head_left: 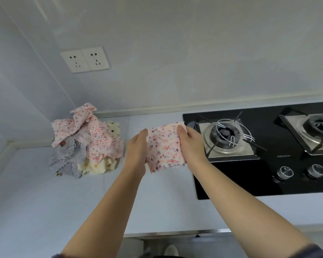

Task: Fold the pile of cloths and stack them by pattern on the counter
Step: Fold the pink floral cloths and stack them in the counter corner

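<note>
Head view shows us both arms stretched forward over the pale counter (45,211). Between the hands we see a folded pink speckled cloth (164,148), held up in the air above the counter, just left of the black gas hob (259,175). The left hand (137,148) is closed on the cloth's left edge, its fingers wrapped behind the fabric so that we see mostly the back of the hand. The right hand (191,144) is pinched on the right edge, thumb lying across the front near the top corner and the other fingers behind. The cloth's scalloped lower edge hangs free below both hands.

To the left, near the corner of the wall, we see the unfolded pile of cloths (86,140) resting on the counter: pink speckled ones on top, a grey one at the lower left, cream ones beneath and behind. A double wall socket (85,59) sits above the pile.
</note>
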`<state>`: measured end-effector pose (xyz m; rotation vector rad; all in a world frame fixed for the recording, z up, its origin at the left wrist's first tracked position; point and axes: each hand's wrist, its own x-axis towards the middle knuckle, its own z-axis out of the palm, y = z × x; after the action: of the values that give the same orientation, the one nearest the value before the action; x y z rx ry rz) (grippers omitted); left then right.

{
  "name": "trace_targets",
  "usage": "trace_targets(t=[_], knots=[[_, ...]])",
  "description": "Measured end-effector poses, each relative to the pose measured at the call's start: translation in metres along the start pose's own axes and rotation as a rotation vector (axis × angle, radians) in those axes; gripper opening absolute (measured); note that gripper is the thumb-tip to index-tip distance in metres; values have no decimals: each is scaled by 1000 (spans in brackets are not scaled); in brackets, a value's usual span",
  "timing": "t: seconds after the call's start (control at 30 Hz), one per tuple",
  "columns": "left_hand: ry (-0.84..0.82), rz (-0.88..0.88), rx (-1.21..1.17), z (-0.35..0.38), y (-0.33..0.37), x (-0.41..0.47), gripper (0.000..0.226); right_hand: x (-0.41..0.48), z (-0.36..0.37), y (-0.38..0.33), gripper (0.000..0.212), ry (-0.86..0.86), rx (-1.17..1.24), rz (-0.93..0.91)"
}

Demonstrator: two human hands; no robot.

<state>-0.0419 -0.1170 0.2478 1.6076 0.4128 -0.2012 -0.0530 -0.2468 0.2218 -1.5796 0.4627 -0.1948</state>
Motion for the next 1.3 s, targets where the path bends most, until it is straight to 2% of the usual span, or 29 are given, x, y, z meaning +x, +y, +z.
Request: trace_targets(t=[0.07, 0.23, 0.43, 0.63, 0.77, 0.93, 1.07, 1.3], knots=[[1, 23, 96, 21, -4, -4, 21, 7, -22, 0, 47, 36, 3, 16], [81, 270, 376, 100, -18, -48, 21, 10, -113, -1, 38, 41, -50, -8], [89, 437, 353, 229, -46, -142, 29, -8, -276, 12, 42, 107, -169, -85], [3, 441, 214, 335, -52, -196, 36, -7, -402, 19, 41, 156, -159, -49], [-99, 401, 182, 401, -58, -209, 40, -2, -473, 23, 24, 104, -112, 6], [-160, 397, 215, 496, -73, -220, 42, 22, -563, 37, 24, 194, -190, -32], [-213, 383, 207, 590, -74, -224, 42, 61, -643, 44, 35, 270, -218, -40], [-301, 371, 229, 743, -68, -223, 41, 134, -779, 44, 39, 300, -189, 44]])
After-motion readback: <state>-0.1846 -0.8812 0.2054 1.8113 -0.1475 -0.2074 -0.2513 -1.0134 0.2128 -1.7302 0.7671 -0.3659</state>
